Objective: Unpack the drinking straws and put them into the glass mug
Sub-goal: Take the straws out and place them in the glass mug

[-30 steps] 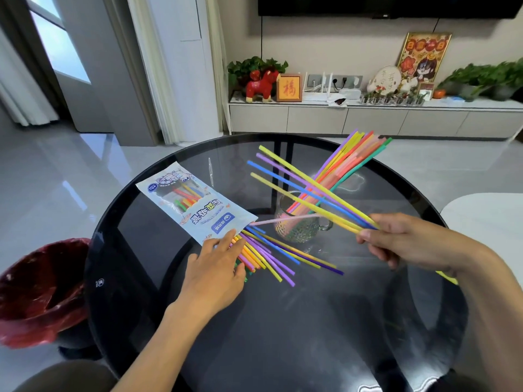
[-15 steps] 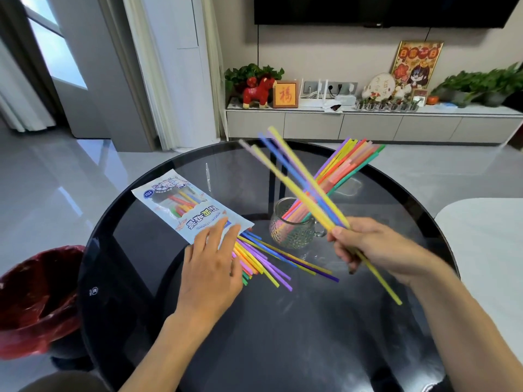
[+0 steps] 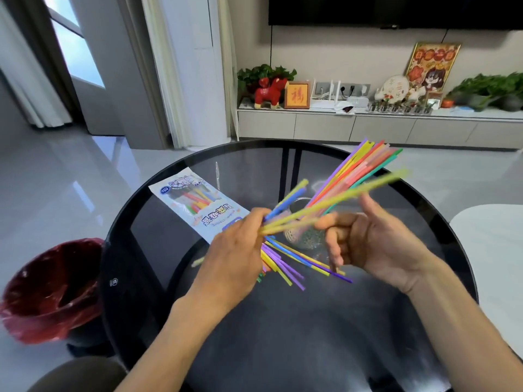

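The glass mug [image 3: 304, 239] stands mid-table, partly hidden behind my hands, with several coloured straws [image 3: 365, 168] fanning out of it to the upper right. My left hand [image 3: 240, 250] is closed on the lower ends of a few blurred yellow and blue straws [image 3: 294, 215] that slant up to the right above the mug. My right hand [image 3: 373, 244] hovers just right of the mug with its fingers loosely curled and apart; the held straws pass just above its thumb. More loose straws [image 3: 300, 267] lie on the glass below my left hand. The opened straw packet [image 3: 198, 207] lies flat to the left.
The round black glass table [image 3: 283, 335] has its rim close on the left and far side. A bin with a red liner [image 3: 48, 290] stands on the floor at the left. A white surface [image 3: 495, 250] adjoins on the right.
My left hand rose from the packet and loose straws and took hold of the yellow and blue straws. My right hand let them go and opened. The straws tipped toward the right.
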Motion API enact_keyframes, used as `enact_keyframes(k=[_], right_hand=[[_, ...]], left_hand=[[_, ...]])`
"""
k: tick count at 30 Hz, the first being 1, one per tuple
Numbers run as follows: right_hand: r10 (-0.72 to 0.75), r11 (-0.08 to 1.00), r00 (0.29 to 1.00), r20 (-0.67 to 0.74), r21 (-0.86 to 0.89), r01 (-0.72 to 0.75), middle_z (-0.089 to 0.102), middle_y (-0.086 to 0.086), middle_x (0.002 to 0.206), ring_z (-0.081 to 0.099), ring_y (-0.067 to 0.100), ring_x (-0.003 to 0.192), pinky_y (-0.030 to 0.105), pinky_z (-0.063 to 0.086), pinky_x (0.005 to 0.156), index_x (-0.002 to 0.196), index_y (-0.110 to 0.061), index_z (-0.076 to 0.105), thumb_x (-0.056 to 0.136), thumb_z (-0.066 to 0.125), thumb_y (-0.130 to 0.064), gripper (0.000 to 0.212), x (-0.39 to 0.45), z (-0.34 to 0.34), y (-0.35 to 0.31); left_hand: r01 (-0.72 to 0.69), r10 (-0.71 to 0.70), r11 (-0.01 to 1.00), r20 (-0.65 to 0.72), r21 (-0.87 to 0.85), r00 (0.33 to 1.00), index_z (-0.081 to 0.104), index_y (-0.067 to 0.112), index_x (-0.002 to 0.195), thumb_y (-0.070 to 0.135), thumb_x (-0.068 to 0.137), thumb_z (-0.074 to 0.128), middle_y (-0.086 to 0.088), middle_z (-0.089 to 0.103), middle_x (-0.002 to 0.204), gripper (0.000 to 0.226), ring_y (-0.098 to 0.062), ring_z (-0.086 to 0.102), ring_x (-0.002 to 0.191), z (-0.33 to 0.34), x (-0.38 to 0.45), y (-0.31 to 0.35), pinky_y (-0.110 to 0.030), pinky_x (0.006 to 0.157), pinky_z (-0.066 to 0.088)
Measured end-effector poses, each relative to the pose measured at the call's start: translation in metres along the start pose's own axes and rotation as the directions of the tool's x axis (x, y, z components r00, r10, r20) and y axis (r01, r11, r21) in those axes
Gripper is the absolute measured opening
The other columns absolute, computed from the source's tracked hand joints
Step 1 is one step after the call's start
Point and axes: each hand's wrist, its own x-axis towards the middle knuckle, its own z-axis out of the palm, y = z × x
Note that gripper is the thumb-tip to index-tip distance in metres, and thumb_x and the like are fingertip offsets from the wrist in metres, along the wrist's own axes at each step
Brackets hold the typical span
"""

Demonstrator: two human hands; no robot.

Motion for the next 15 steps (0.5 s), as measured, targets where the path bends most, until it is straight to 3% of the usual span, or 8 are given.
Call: enact_keyframes(k=[1,2,4,5,7,11,13,15], right_hand=[[-0.030,0.999,0.997,-0.073,0.041,0.033,0.061,0.013,0.067,0.056,0.025,0.054,0.037,0.050,0.061,0.096,-0.004,0.072,0.093,0.023,-0.065,0.078,0.001,-0.003,0.000],[-0.051,0.997,0.990,-0.133,0.058,0.059,0.060,0.012,0.067,0.055,0.024,0.054,0.037,0.050,0.060,0.092,-0.006,0.073,0.094,0.026,-0.062,0.074,0.003,-0.004,0.001],[-0.081,0.995,0.976,-0.204,0.044,0.092,0.060,0.010,0.066,0.055,0.022,0.054,0.036,0.049,0.060,0.088,-0.008,0.074,0.095,0.032,-0.056,0.064,0.007,-0.002,0.005],[-0.102,0.994,0.971,-0.217,0.025,0.110,0.061,0.010,0.066,0.056,0.022,0.054,0.036,0.049,0.060,0.088,-0.009,0.073,0.094,0.035,-0.053,0.058,0.009,0.001,0.007],[-0.166,0.986,0.962,-0.216,-0.016,0.167,0.062,0.011,0.072,0.058,0.023,0.057,0.036,0.049,0.061,0.092,-0.009,0.073,0.094,0.040,-0.044,0.047,0.011,0.009,0.010],[-0.288,0.957,0.950,-0.121,-0.063,0.282,0.069,0.017,0.105,0.066,0.032,0.086,0.040,0.058,0.074,0.113,-0.007,0.069,0.092,0.054,-0.028,0.032,0.011,0.018,0.012],[-0.317,0.944,0.946,-0.064,-0.118,0.308,0.068,0.016,0.121,0.065,0.033,0.106,0.039,0.057,0.087,0.126,-0.007,0.062,0.088,0.064,-0.022,0.041,0.011,0.022,0.013],[-0.305,0.939,0.952,0.001,-0.169,0.300,0.066,0.012,0.128,0.064,0.029,0.116,0.036,0.054,0.094,0.131,-0.009,0.058,0.085,0.065,-0.013,0.047,0.010,0.028,0.016]], left_hand=[[0.055,-0.053,0.964,0.013,-0.259,0.999,0.055,0.022,0.103,0.008,0.098,0.043,0.004,0.069,0.084,0.019,-0.019,0.066,0.082,-0.008,0.004,0.010,-0.035,0.075,0.055],[0.078,-0.078,0.858,0.021,-0.507,0.997,0.058,0.018,0.099,0.003,0.098,0.044,0.004,0.070,0.083,0.021,-0.015,0.068,0.082,-0.016,0.007,0.019,-0.031,0.079,0.057],[0.103,-0.069,0.623,0.077,-0.775,0.995,0.060,0.010,0.094,-0.007,0.097,0.044,0.001,0.069,0.077,0.023,-0.012,0.068,0.078,-0.021,0.010,0.024,-0.026,0.077,0.057],[0.126,-0.038,0.582,0.128,-0.804,0.991,0.060,0.008,0.093,-0.007,0.097,0.043,0.001,0.069,0.077,0.022,-0.012,0.067,0.077,-0.017,0.008,0.021,-0.026,0.076,0.057],[0.184,0.022,0.624,0.253,-0.759,0.967,0.059,0.007,0.095,-0.001,0.096,0.045,0.000,0.069,0.082,0.016,-0.015,0.067,0.080,0.001,-0.002,0.009,-0.027,0.078,0.056],[0.285,0.033,0.691,0.423,-0.664,0.905,0.057,0.000,0.100,0.004,0.096,0.043,-0.019,0.068,0.093,0.015,-0.036,0.066,0.090,0.030,-0.015,-0.006,-0.037,0.086,0.056],[0.283,0.062,0.656,0.423,-0.700,0.904,0.056,-0.005,0.101,0.000,0.096,0.043,-0.013,0.067,0.092,0.015,-0.034,0.066,0.091,0.029,-0.012,-0.009,-0.042,0.088,0.055],[0.300,0.085,0.666,0.470,-0.682,0.879,0.056,-0.008,0.099,-0.006,0.097,0.042,-0.009,0.066,0.091,0.015,-0.022,0.067,0.086,0.031,-0.011,-0.016,-0.032,0.083,0.055]])
